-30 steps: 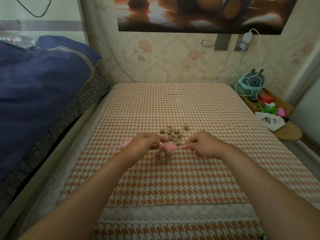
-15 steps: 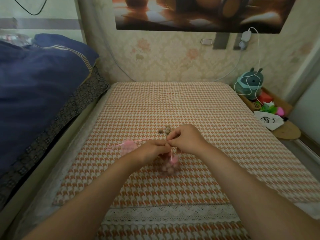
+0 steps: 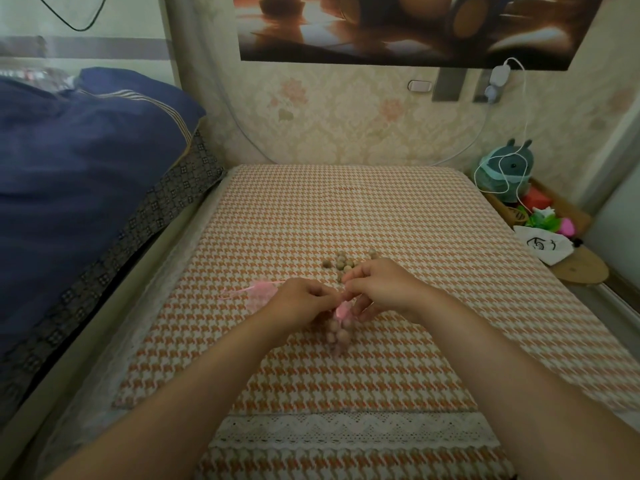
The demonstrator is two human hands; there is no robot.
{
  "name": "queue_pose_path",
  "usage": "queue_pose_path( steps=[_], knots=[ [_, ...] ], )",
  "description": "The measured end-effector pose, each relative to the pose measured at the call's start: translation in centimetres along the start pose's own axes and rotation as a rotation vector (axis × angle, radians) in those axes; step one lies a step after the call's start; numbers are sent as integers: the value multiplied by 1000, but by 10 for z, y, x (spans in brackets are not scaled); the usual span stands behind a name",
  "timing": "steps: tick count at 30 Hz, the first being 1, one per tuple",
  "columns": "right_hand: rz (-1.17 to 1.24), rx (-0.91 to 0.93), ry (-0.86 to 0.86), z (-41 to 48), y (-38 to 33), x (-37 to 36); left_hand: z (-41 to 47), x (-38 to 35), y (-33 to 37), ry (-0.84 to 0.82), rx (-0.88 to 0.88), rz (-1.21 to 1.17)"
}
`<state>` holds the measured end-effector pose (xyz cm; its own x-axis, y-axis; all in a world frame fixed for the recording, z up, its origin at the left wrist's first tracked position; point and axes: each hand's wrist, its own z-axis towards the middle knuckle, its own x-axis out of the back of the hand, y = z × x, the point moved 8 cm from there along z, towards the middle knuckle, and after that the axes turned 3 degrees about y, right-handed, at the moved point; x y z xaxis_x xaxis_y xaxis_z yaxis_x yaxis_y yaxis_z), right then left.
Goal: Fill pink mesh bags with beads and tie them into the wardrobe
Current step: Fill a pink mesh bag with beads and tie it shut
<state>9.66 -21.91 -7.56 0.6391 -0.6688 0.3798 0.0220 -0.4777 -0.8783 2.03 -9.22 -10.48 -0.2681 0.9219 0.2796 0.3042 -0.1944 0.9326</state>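
Observation:
A pink mesh bag [image 3: 339, 332] full of tan beads hangs between my hands, its gathered neck pinched at the top. My left hand [image 3: 299, 303] and my right hand [image 3: 379, 285] meet fingertip to fingertip, each gripping the bag's pink drawstring at the neck. Several loose tan beads [image 3: 341, 263] lie on the checked cloth just beyond my right hand. A second pink mesh bag [image 3: 259, 294], flat and with a trailing ribbon, lies on the cloth to the left of my left hand.
The work surface is an orange-and-white houndstooth cloth [image 3: 346, 209] with a lace border near me. Blue bedding [image 3: 79, 174] lies to the left. At the right stand a teal plush toy [image 3: 509, 171], toys and a white pouch [image 3: 545, 245].
One second ago my hands were apart, pulling the strings sideways. They came together above the bag neck and have stayed close since; the filled bag hangs lower beneath them.

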Motion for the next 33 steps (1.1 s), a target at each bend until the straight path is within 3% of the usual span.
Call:
queue_pose_path(
  steps=[8, 16, 23, 28, 31, 33],
  knots=[
    [-47, -34, -174, -10, 0, -18, -2, 12, 3, 134, -114, 179],
    [-77, -147, -183, -6, 9, -26, -9, 12, 5, 130, -28, 27],
    [-57, -192, -104, -2, 14, -21, -16, 13, 3, -32, 173, -184],
    [37, -256, -35, 2, 23, -21, -23, 10, 9, -86, 9, 136],
    [124, -309, -62, 1, 28, -29, -23, 7, 9, -59, -87, 388],
    [174, -334, -47, 3, 32, -30, -21, 8, 10, -23, -154, 434]
  ],
)
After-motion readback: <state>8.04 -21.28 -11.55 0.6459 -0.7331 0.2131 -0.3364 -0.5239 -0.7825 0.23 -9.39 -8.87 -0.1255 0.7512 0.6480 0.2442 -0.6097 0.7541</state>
